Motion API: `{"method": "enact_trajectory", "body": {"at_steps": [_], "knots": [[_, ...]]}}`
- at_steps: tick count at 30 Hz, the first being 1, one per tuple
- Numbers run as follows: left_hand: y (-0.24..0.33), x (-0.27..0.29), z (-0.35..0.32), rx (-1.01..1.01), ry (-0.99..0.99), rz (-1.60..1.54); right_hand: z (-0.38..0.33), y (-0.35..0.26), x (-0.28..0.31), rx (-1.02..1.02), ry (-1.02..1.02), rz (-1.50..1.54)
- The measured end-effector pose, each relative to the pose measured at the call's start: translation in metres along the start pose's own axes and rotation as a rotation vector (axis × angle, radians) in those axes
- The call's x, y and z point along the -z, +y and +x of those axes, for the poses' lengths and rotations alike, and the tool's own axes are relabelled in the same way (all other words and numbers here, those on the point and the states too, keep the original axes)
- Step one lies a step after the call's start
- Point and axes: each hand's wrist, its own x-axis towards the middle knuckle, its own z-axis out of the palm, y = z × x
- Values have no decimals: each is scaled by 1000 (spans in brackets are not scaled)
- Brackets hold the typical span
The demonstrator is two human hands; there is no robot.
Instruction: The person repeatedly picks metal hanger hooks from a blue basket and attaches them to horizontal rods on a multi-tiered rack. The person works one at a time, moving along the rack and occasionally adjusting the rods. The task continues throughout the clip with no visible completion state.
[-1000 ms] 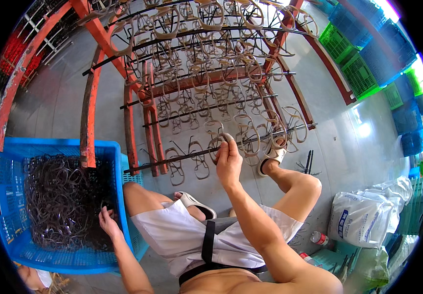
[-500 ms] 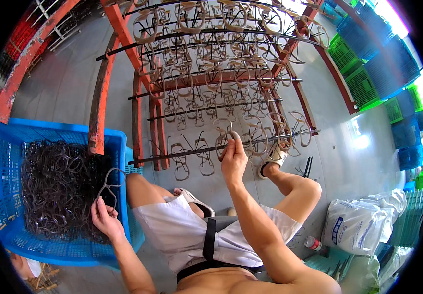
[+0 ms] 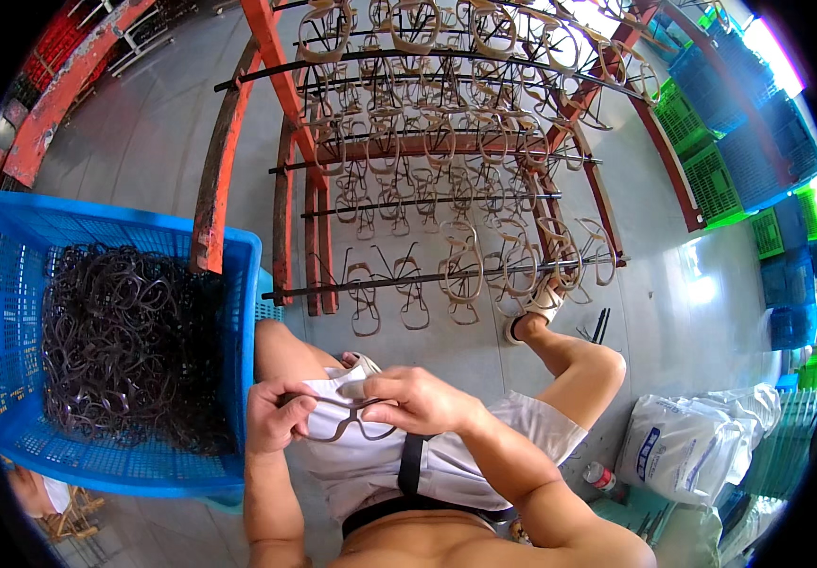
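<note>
Now that your right hand (image 3: pixel 418 398) is off rack rod (image 3: pixel 399 281), both hands meet over white shorts (image 3: pixel 361 470). Brown eyeglass frame (image 3: pixel 350 417), brought clear of blue crate (image 3: pixel 124 210) by left hand (image 3: pixel 274 417), spans between them. Left fingers clamped on one end; right fingers apparently pinch its opposite side. Judged thus, handling turns two-handed.

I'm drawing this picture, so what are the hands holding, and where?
An eyeglass frame: the left hand pinches its left end, and the right hand grips its upper edge toward the right.
</note>
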Motion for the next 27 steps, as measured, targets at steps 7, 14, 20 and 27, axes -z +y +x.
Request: {"method": "enact_trajectory", "body": {"at_steps": [7, 14, 20, 27], "knots": [[-18, 89, 38, -140, 739, 858, 20, 41, 18, -394, 1035, 202], [-139, 263, -2, 625, 746, 1276, 62, 94, 3, -554, 1261, 53], [-92, 204, 22, 872, 614, 1455, 64, 95, 5, -533, 1308, 218], [-81, 197, -2, 1299, 290, 1717, 69, 107, -2, -447, 1378, 204]]}}
